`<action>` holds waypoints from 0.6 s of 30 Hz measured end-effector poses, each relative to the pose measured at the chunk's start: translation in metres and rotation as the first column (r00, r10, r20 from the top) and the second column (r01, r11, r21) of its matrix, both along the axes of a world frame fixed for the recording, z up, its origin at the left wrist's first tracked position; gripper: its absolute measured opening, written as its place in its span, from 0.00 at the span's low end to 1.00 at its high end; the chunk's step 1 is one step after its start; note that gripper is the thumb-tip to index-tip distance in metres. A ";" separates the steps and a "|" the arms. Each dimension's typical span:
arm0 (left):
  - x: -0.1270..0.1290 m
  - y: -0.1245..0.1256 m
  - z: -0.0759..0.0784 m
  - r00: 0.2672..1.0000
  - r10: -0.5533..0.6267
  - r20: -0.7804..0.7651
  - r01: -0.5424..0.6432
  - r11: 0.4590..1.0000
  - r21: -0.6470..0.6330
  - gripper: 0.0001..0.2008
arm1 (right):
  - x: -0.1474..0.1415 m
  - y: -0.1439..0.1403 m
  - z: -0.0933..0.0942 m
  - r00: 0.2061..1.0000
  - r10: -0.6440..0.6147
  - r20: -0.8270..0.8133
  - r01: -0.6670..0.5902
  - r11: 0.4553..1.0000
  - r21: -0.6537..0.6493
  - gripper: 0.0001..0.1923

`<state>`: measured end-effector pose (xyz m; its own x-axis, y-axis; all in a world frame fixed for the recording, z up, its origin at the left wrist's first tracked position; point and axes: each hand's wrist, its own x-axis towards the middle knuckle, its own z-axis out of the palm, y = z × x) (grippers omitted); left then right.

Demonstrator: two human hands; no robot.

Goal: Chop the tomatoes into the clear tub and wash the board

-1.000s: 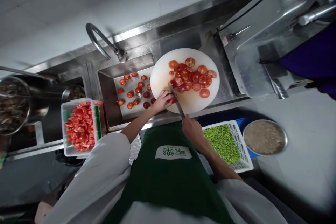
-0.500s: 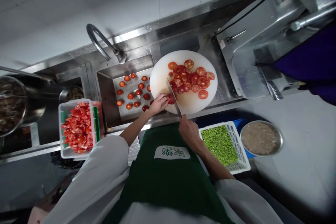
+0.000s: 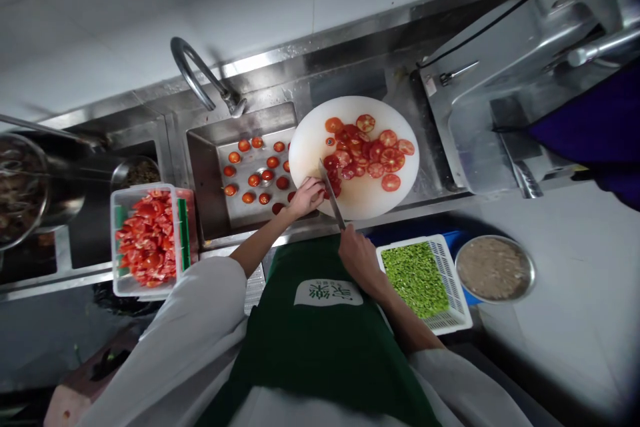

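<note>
Nearest, a green apron (image 3: pixel 320 347) fills the lower view. Just beyond, the right hand (image 3: pixel 356 255) is closed around the handle of a knife (image 3: pixel 331 192), its blade angled up onto a round white cutting board (image 3: pixel 310 140). The left hand (image 3: pixel 306 197), fingers curled, presses a tomato piece (image 3: pixel 328 192) against the board beside the blade. Tomato slices (image 3: pixel 373 150) lie spread across the board's far half. Left of the board, tomato ends (image 3: pixel 255 173) dot the sink (image 3: pixel 205 167); chopped tomato fills a clear tub (image 3: pixel 148 239). Green pieces fill a white basket (image 3: pixel 450 267) at right.
</note>
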<state>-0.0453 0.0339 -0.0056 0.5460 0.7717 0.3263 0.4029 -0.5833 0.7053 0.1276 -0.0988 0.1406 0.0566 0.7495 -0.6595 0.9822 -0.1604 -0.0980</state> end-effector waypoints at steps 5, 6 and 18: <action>-0.004 -0.006 -0.011 0.998 0.059 -0.015 -0.059 0.998 -0.005 0.09 | -0.011 0.016 -0.027 0.999 -0.026 -0.036 0.025 0.999 -0.031 0.16; -0.005 -0.008 -0.013 0.997 0.077 -0.021 -0.078 0.997 -0.011 0.09 | -0.011 0.018 -0.030 0.999 -0.031 -0.040 0.030 0.999 -0.020 0.16; 0.035 0.002 -0.015 0.986 0.155 -0.066 -0.155 0.988 0.005 0.27 | 0.106 -0.044 -0.045 0.656 -0.466 -0.593 0.615 0.786 0.062 0.24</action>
